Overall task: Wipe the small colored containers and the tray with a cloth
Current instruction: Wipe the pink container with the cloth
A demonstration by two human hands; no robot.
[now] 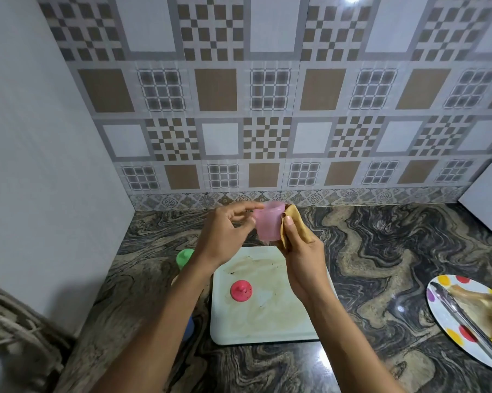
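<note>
I hold a pink cup (268, 221) in the air, above the far edge of the tray (267, 331). My left hand (225, 236) holds the cup from its left side, with the fingers (247, 207) curled to its rim and wall. My right hand (301, 259) grips a folded tan cloth (294, 222), thumb on top, and presses it against the cup's right wall.

The tray is white with brown stains and lies flat on the marbled bench (381, 265) beneath my hands. A red lid (241, 290) with a small knob lies on the tray's left part.

Just left of the tray stands a green container (184, 258), partly hidden by my left forearm. Something blue (189, 327) shows under that arm, too hidden to name.

Well to the right, a dotted plate (449, 307) carries metal tongs (466, 321). Patterned tiles cover the wall behind.
</note>
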